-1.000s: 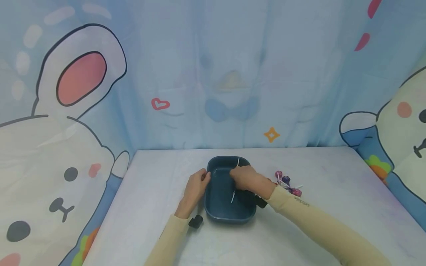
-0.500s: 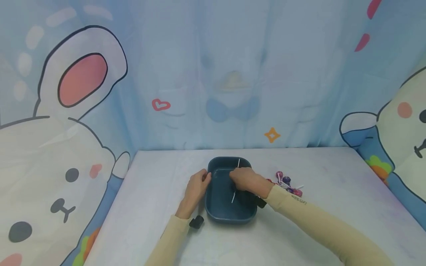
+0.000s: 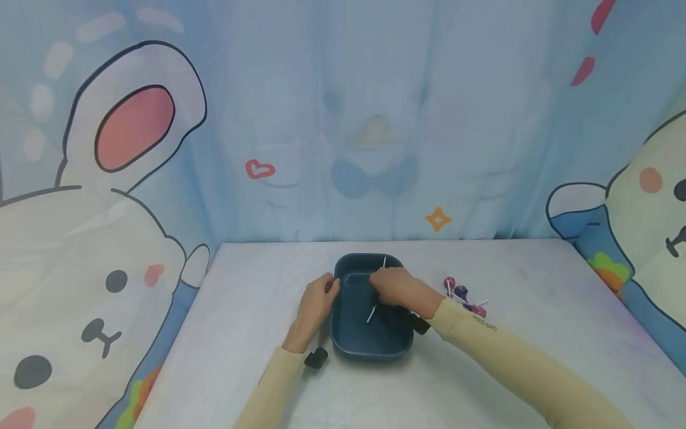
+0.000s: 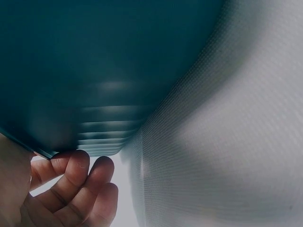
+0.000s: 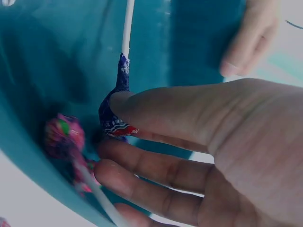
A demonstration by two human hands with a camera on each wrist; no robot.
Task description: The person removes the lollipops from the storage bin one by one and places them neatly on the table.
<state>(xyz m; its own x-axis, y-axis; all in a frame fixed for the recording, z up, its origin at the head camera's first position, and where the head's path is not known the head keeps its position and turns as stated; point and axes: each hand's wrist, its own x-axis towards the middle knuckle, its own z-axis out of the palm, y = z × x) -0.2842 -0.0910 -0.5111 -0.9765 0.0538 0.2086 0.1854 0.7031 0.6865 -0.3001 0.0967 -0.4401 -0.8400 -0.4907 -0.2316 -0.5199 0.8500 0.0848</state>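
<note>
A dark blue plastic bin [image 3: 348,345] stands on the table in the head view. My left hand [image 3: 318,302] holds its left rim, with curled fingers [image 4: 97,177] against the outer wall in the left wrist view. Inside the bin, my right hand [image 3: 402,289] pinches a purple-wrapped lollipop [image 5: 108,116] between thumb and fingers; its white stick points up in the right wrist view. Beside it in the bin lies a pink-wrapped lollipop [image 5: 61,137], and another pink wrapper [image 5: 80,182] shows partly behind my fingers. My right hand hides part of the bin's floor.
Several pink and purple lollipops [image 3: 462,292] lie on the white table [image 3: 536,333], right of the bin and beyond my right forearm. A blue printed curtain [image 3: 375,196] hangs behind the table's far edge.
A white stick below my right hand has swung slightly left and shows shorter, its near end a little higher. My left hand stays at the rim, and the bin has not moved.
</note>
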